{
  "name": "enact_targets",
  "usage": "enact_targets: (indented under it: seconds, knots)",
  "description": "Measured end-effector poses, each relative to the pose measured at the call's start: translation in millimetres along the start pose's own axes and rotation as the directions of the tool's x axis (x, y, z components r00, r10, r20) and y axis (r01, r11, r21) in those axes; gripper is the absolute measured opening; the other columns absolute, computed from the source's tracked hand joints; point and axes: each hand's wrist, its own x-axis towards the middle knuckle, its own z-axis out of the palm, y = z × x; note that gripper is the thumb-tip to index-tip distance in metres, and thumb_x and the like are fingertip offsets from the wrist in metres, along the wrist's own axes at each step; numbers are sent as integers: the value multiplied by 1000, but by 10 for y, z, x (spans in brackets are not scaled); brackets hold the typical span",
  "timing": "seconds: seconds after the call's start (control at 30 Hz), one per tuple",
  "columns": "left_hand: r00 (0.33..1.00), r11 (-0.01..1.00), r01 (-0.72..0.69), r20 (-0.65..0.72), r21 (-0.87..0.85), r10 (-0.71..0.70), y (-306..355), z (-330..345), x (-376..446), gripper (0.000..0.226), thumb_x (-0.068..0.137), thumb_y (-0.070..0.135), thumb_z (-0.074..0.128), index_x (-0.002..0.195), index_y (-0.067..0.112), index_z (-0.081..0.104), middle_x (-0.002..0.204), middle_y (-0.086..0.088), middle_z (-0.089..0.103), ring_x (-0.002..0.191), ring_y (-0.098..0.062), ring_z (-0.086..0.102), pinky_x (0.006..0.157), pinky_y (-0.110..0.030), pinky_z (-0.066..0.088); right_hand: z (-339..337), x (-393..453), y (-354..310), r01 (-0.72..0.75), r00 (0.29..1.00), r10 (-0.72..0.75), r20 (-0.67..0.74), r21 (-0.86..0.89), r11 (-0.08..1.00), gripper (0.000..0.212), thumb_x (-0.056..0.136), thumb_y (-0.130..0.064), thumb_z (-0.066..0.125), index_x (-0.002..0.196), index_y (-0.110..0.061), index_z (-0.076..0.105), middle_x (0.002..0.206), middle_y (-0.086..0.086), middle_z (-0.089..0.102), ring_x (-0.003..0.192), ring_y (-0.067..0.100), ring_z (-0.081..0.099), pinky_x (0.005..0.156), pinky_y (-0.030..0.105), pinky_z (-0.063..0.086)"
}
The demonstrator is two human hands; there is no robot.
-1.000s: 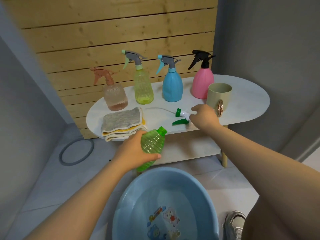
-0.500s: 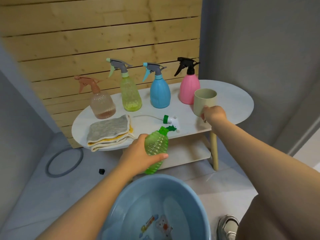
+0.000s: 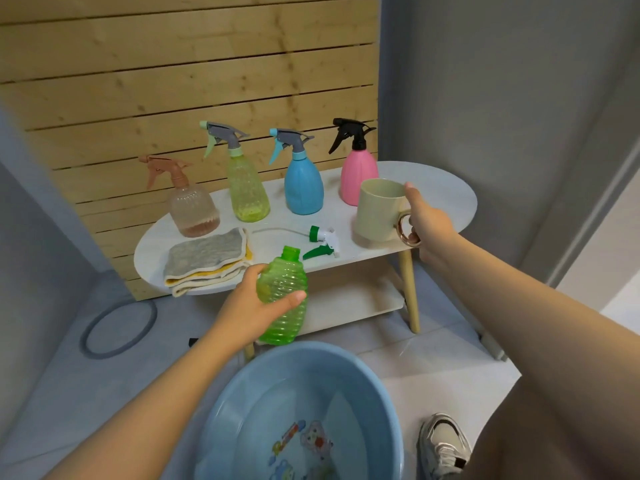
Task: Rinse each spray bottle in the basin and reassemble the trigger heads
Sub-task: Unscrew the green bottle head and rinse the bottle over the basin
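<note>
Head view. Left hand (image 3: 251, 311) grips the green bottle (image 3: 283, 296), thumb across its ribbed front, fingers curled behind; the bottle is uncapped, tilted slightly, held above the far rim of the blue basin (image 3: 242, 389). Its green trigger head (image 3: 323, 241) lies on the white table (image 3: 443, 192) just beyond the bottle's open neck, dip tube trailing away from the fingers toward the folded cloth (image 3: 207, 259). Right hand (image 3: 427, 220) holds the beige cup (image 3: 379, 214) by its handle, thumb up near the rim, fingers curled through the ring. Beyond both hands stand four assembled bottles: amber bottle (image 3: 194, 209), yellow bottle (image 3: 247, 188), blue bottle (image 3: 303, 185), pink bottle (image 3: 356, 174), the last just behind the cup.
</note>
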Motion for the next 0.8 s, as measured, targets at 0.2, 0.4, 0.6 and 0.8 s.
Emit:
enact_targets:
  seconds: [0.2,0.4,0.6,0.8]
  knots:
    - [997,997,59,-43,-47,-61,-75,71,-118,84,39,60,81,112,31,52,110,6,63,99,-11,62,87,-34,51,12,-401,123,-34,990,35,134,-16,999,54,76,-52,70,97,-6,52,80,2,48,63,16,44,58,26,37]
    - [979,980,161,-106,-115,-173,-299,273,-228,73,36,54,85,97,28,55,110,-3,60,100,-18,61,91,-37,51,172,-703,447,-17,971,60,231,-185,983,30,79,-36,68,74,-10,56,62,1,48,56,13,42,47,22,35]
    - [913,876,324,-127,-357,-389,-955,570,-465,77,52,39,90,112,13,50,100,0,66,90,-17,64,88,-39,52,419,-727,1131,130,930,120,348,-616,777,47,79,-48,58,47,-14,54,42,-4,53,52,19,49,58,27,40]
    - [837,796,425,-148,-430,-527,-1616,936,-668,67,65,56,79,113,18,50,101,6,65,93,-18,62,80,-31,46,759,-721,1981,387,896,118,427,-884,261,47,88,-54,43,63,-14,44,71,-3,51,84,23,53,91,35,32]
